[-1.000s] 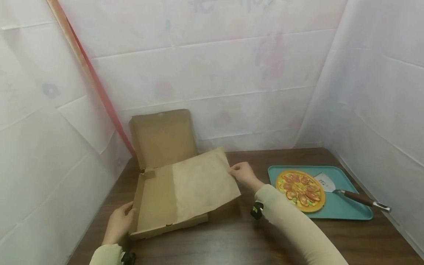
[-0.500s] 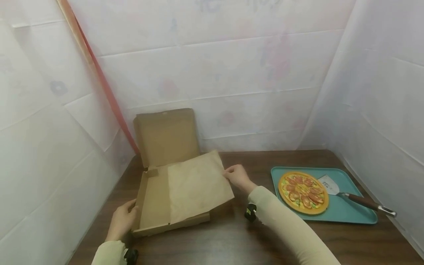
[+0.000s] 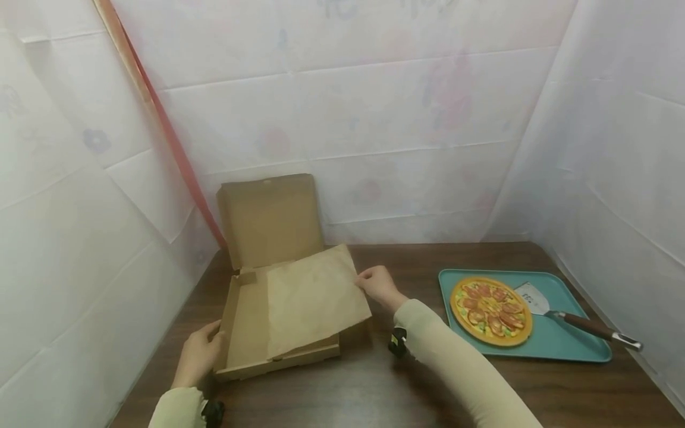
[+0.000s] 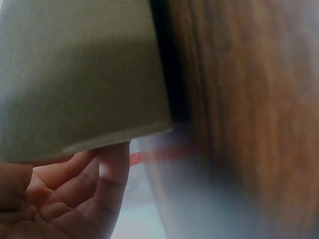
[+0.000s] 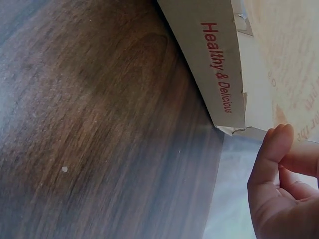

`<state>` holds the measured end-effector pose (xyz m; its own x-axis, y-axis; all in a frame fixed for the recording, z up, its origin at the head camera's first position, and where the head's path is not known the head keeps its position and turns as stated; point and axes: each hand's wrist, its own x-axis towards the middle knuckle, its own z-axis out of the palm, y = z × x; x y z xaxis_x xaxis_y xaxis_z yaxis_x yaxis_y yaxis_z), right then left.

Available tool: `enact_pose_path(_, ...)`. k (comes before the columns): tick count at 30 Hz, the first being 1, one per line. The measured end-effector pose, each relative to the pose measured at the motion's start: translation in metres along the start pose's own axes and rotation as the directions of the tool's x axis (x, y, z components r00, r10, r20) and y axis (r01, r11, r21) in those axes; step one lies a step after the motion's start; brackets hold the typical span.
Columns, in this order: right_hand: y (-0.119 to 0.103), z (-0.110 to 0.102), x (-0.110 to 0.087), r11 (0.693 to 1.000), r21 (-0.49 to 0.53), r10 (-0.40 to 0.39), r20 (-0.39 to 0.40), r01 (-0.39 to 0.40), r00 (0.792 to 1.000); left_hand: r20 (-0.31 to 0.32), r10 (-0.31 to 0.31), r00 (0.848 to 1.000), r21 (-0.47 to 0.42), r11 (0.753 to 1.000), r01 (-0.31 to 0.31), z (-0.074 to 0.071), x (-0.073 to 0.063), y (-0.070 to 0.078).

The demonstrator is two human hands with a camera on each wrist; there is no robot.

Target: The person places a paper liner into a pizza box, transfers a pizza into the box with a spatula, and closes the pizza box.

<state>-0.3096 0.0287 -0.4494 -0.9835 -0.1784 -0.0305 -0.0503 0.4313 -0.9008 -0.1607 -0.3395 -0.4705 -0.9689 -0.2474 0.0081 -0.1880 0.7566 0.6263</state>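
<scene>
Right hand [image 3: 382,286] pinches paper [image 3: 318,300] over an open box [image 3: 249,321].
Left hand [image 3: 196,355] grips the box, whose floor the paper partly hides.

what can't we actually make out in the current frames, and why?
Head view: right part of the floor of the box, covered by the paper sheet.
Head view: lettering on the spatula blade, too small to read.
Left wrist view: fingertips of the left hand, behind the box.
Right wrist view: the paper sheet's full print, faint, cut off by the right edge.
</scene>
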Motion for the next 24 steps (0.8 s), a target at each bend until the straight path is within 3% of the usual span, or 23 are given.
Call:
enact_pose_path(5,-0.001,0.002,0.001,1.000,0.002,0.025,0.007,-0.025,1.000,0.001,0.000,1.000,-0.003,1.000,0.000,-0.001,-0.001,0.001)
enact_pose_path(24,-0.014,0.032,0.003,1.000,0.024,-0.009,0.047,0.008,0.999,0.021,-0.021,1.000,-0.005,1.000,0.021,-0.001,-0.001,0.002)
